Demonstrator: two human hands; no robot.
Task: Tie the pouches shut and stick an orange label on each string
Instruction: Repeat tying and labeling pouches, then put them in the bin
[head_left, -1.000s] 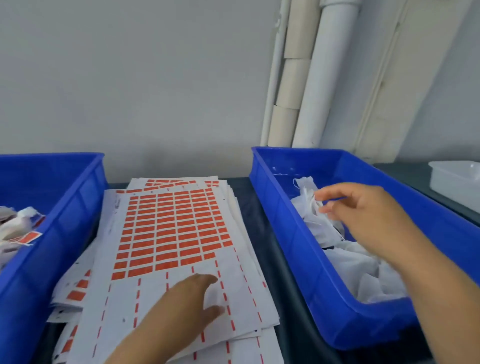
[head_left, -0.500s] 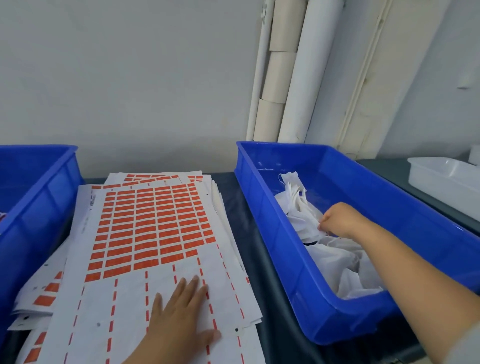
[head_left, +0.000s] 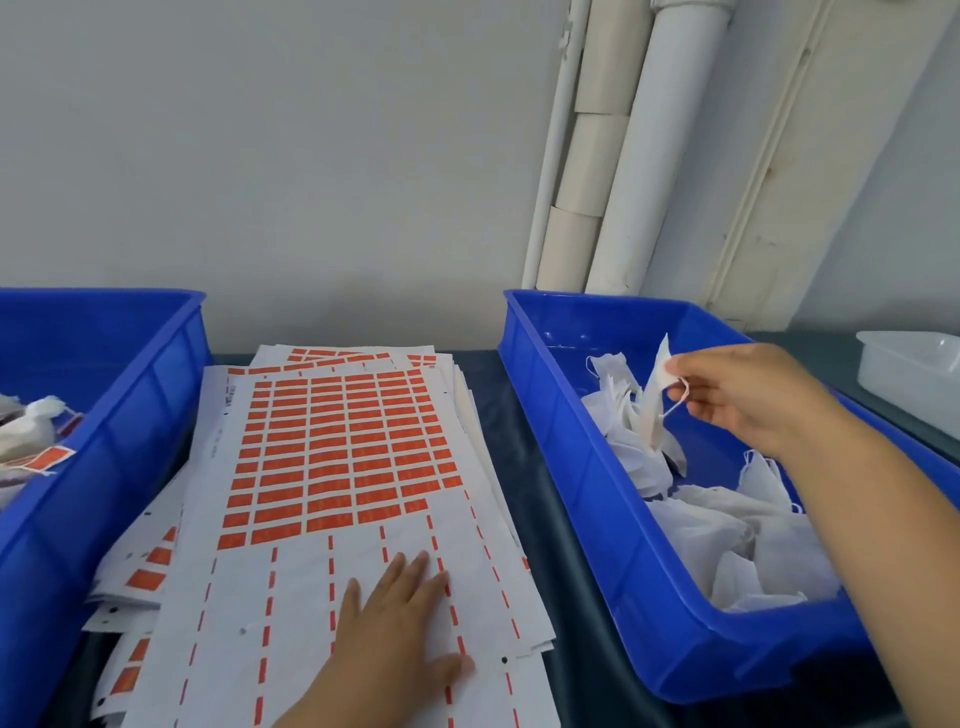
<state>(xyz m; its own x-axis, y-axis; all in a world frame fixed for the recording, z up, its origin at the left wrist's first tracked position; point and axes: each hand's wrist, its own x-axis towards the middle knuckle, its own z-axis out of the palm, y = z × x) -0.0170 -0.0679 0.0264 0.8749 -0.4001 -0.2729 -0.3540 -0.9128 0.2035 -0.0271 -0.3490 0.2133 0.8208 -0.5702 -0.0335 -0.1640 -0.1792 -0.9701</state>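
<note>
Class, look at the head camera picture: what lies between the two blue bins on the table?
A fanned stack of white label sheets carrying orange labels fills the gap between the left blue bin and the right blue bin; the left hand rests flat on it.

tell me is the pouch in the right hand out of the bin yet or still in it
Partly out. The right hand pinches the pouch near its top, above the blue bin rim, while its lower end reaches the pile inside.

Two blue bins (head_left: 597, 467) flank one stack of orange label sheets (head_left: 332, 457); one clear tray (head_left: 914, 369) sits right of them; two hands (head_left: 395, 639).
</note>
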